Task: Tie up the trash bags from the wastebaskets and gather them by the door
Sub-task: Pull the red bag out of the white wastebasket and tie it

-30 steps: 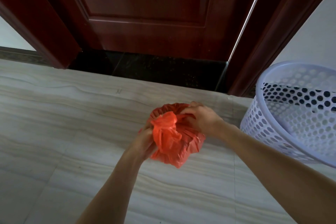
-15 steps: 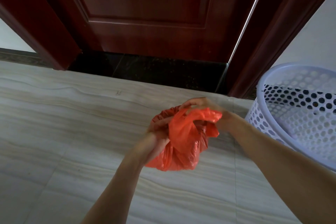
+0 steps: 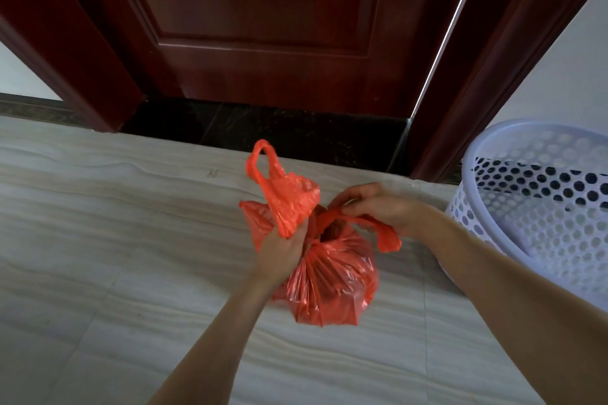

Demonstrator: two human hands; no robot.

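- Step in hand, as I judge it: tying the neck of the orange trash bag point(image 3: 329, 283); one crossing of the handles looks made, the knot not yet drawn tight.
- Left hand point(image 3: 283, 251) clenches the gathered neck together with the left handle loop point(image 3: 279, 187), which stands up above the fist.
- Right hand point(image 3: 375, 207) pinches the right handle strip point(image 3: 378, 227) between thumb and fingers; its free end droops toward the wrist.
- Bag is held just over the pale streaked floor tiles point(image 3: 115, 240); whether its bottom touches, cannot tell. It is near the dark red carved door point(image 3: 263, 26), short of the black threshold point(image 3: 263, 131).
- Next move likely calls for pulling the two handles apart to cinch, then a second crossing to lock.
- Materials: thin crinkly glossy film, pleated where bunched, semi-translucent; contents unreadable.
- White perforated plastic wastebasket point(image 3: 539, 207) stands to the right, round rim, regular holes, no liner visible.
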